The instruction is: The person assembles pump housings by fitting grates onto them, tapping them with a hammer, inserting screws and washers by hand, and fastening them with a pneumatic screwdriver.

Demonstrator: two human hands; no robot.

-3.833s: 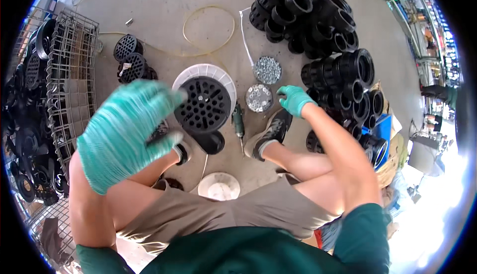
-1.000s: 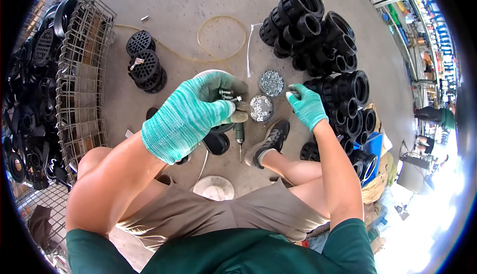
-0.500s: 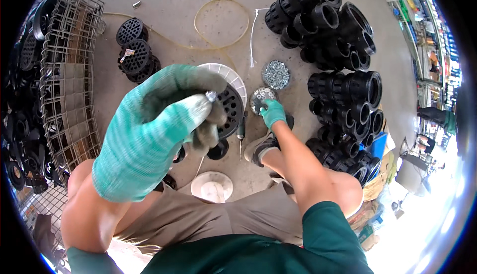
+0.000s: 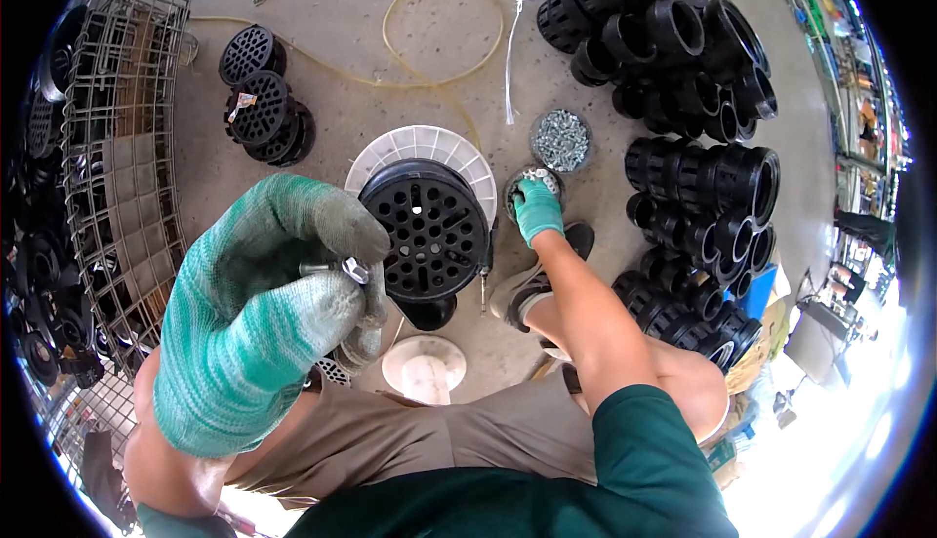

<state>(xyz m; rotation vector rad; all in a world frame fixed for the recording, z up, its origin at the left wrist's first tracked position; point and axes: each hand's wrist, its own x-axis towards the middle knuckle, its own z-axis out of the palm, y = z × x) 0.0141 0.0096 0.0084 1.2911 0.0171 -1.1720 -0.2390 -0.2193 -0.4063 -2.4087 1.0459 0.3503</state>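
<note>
Raised close to the camera, my left hand [image 4: 264,314] in a teal and grey glove pinches a small silver bolt [image 4: 356,270] between thumb and fingers. My right hand [image 4: 538,208], gloved too, reaches down into a round container [image 4: 509,192] of small metal nuts or washers; its fingertips are hidden among them. A black round drain grate [image 4: 429,231] with many holes lies on a white ribbed disc [image 4: 468,162] between the hands. Beyond the right hand stands a round tub of bolts [image 4: 561,140].
Stacked black plastic fittings [image 4: 703,177] line the right side. Black grates [image 4: 262,109] are piled at the left, near a wire cage [image 4: 122,148] full of black parts. A yellowish hose [image 4: 390,31] curls on the floor. A white round stool [image 4: 424,367] stands close to my legs.
My left hand has moved left and down with the bolt, uncovering the grate. The right hand has reached farther into the container of small metal pieces.
</note>
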